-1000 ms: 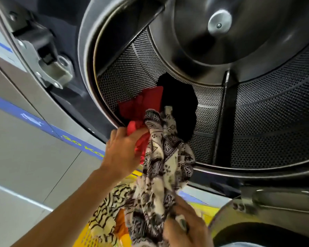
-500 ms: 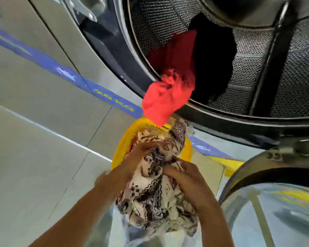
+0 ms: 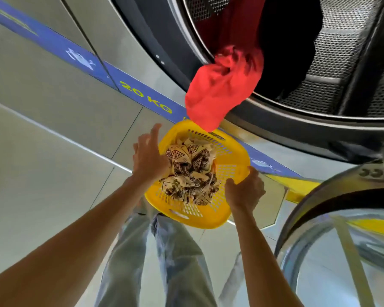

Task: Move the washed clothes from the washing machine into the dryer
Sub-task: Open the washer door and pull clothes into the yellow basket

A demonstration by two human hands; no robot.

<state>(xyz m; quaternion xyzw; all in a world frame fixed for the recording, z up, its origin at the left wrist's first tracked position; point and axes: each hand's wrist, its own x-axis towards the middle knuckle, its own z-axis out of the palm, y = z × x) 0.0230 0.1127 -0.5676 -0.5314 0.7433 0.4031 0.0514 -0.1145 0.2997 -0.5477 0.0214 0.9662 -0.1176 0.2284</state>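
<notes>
A cream-and-brown patterned cloth [image 3: 191, 171] lies bunched in the yellow laundry basket [image 3: 200, 218] on the floor below the machine. My left hand [image 3: 148, 156] hovers over the basket's left rim with fingers spread and holds nothing. My right hand [image 3: 245, 189] is by the basket's right rim, fingers loosely curled, with nothing in it. A red cloth [image 3: 222, 89] hangs out over the lower lip of the open drum [image 3: 341, 52]. A black garment [image 3: 288, 41] lies inside the drum behind it.
The machine's round glass door [image 3: 341, 251] stands open at the lower right. A blue stripe marked "20 KG" [image 3: 146, 96] runs across the steel front panels. My legs in light jeans [image 3: 175, 251] stand just behind the basket.
Both hands brought the patterned cloth down from the drum into the basket and let it go. The red cloth slid out and now hangs over the drum's lip.
</notes>
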